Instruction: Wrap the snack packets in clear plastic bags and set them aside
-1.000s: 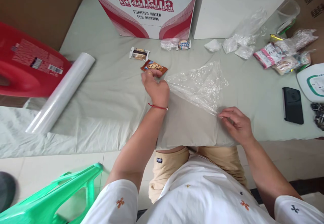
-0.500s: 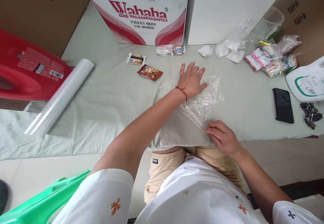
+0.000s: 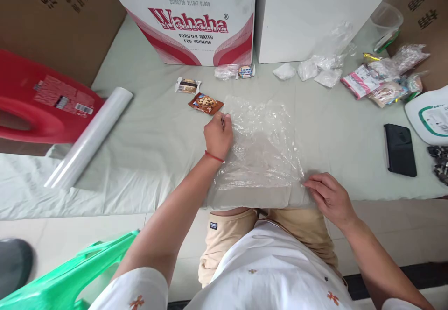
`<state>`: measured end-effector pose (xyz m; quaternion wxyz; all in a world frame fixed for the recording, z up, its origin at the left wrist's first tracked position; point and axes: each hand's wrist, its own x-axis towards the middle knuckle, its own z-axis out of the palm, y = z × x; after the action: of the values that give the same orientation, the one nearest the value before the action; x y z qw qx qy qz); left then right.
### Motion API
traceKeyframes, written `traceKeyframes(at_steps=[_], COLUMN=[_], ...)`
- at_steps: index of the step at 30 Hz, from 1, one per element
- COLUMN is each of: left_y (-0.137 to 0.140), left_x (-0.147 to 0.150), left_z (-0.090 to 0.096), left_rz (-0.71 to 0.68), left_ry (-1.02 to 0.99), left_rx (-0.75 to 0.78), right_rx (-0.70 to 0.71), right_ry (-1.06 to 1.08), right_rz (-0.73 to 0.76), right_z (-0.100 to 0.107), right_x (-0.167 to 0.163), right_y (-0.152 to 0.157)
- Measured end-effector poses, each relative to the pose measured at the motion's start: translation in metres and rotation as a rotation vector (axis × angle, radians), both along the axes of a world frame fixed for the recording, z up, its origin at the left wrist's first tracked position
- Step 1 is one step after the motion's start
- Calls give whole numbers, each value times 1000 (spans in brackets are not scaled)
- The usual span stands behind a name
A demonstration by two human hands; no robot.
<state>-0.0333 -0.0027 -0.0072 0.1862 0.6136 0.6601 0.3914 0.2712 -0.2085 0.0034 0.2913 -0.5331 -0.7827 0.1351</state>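
A crinkled sheet of cling film point(image 3: 261, 146) is spread out over the green cloth in front of me. My left hand point(image 3: 219, 135) is closed in a pinch at the film's left edge, and a red cord circles that wrist. At the film's lower right corner, my right hand point(image 3: 329, 195) pinches the edge between thumb and fingers. Just beyond my left hand lies a brown cookie packet point(image 3: 206, 103). Behind it rests a small snack packet point(image 3: 188, 86) with a dark stripe.
A plastic film roll point(image 3: 89, 137) and a red jug point(image 3: 49, 100) are at left. The Wahaha carton point(image 3: 189, 20) and a white box point(image 3: 315, 16) stand behind. Wrapped bundles point(image 3: 308, 69), snack packets point(image 3: 378, 79), a phone point(image 3: 400, 150) and a white bottle point(image 3: 430, 116) lie right.
My left hand has moved left and nearer, from lying spread on the film to pinching its left edge. The film is more spread out. My right hand has shifted slightly right.
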Motion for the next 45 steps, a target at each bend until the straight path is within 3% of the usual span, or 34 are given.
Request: traceKeyframes(at_steps=[4, 8, 11, 12, 14, 16, 17, 21, 26, 29, 32, 37, 41, 45], left_y=[-10, -17, -23, -25, -28, -29, -28, -22, -21, -21, -20, -18, -18, -18], left_x=[-8, -7, -9, -10, -11, -10, -8, -5, -4, -3, -3, -6, -7, -8], left_z=[-10, -11, -7, -6, -3, -1, 0, 2, 0, -1, -1, 2, 5, 5], left_rz=[101, 182, 208, 142, -118, -388, -453, -344, -279, -255, -266, -260, -252, -248], left_ry=[-107, -51, 115, 176, 300, 413, 455, 546, 580, 594, 602, 571, 559, 547], left_rx=[49, 159, 316, 341, 333, 257, 201, -49, -119, -126, -140, -159, -172, -173], right_rx=[-101, -29, 54, 49, 5, -52, -80, -138, -94, -46, 1, -40, -79, -58], right_ry=[-11, 102, 50, 5, -104, -235, -298, -433, -404, -325, -306, -395, -406, -323], right_rz=[-21, -283, -187, -110, 22, 93, 96, -49, -57, -105, -90, -38, -121, -188], right_z=[15, 44, 51, 47, 33, 14, 4, -19, -6, 8, 17, 11, -10, -25], right_x=[18, 19, -8, -21, -43, -55, -56, -28, -1, -18, -53, -117, -132, -106], right_y=[7, 42, 84, 99, 126, 149, 158, 180, 200, 236, 295, 384, 400, 389])
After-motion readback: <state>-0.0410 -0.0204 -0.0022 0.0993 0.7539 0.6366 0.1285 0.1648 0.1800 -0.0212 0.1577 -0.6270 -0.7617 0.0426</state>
